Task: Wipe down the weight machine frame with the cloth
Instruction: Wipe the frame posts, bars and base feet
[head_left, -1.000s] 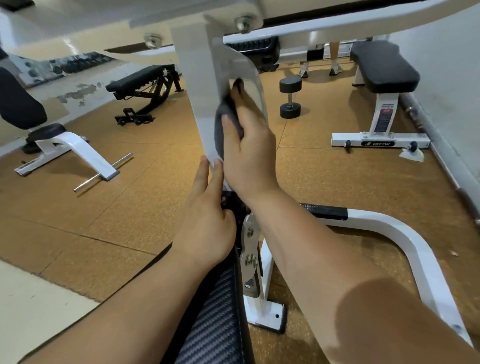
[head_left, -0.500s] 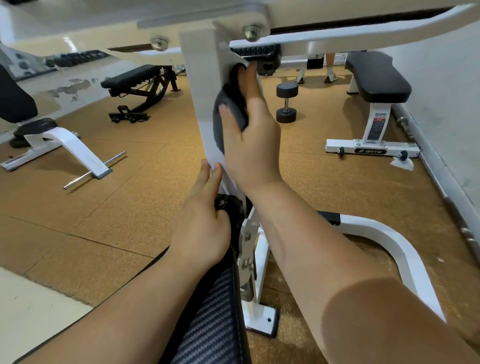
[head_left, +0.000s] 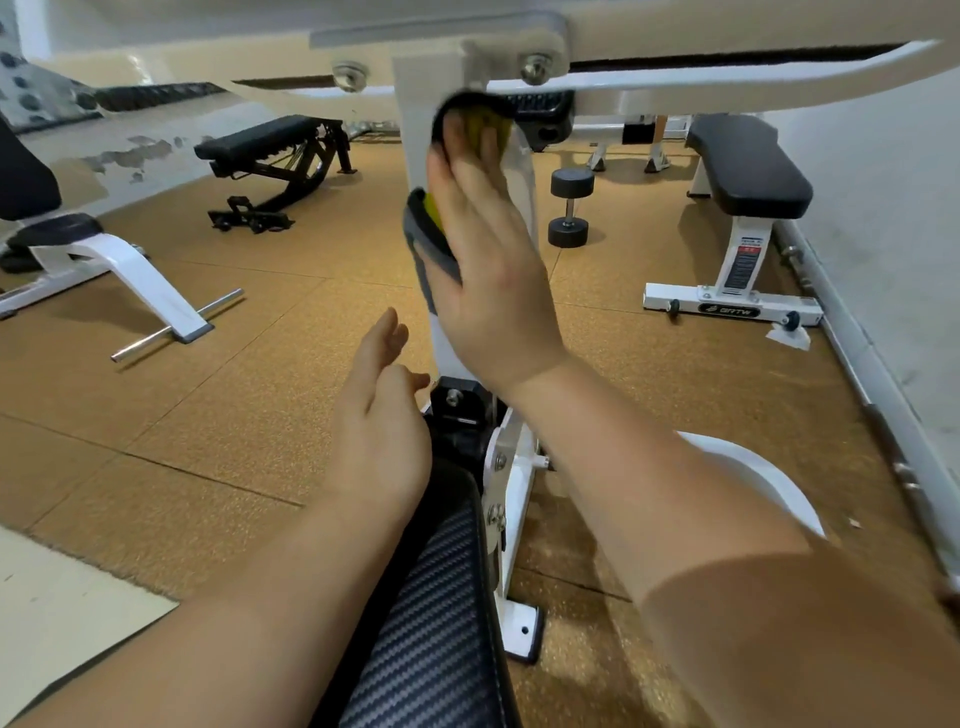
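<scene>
Right hand (head_left: 493, 270), fingers straight, pressing grey-and-yellow cloth (head_left: 427, 244) flat against white frame post (head_left: 415, 109), left hand (head_left: 379, 431) relaxed, holding nothing, above black pad (head_left: 431, 623).

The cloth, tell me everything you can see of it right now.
The cloth is grey with a darker edge and a yellow-green inner face, soft fabric by its look, folded over. The right hand presses it with straight fingers against the white upright post of the frame, just under the top crossbar. Its blurred upper end curls over the fingertips. The left hand does not touch it.
</scene>
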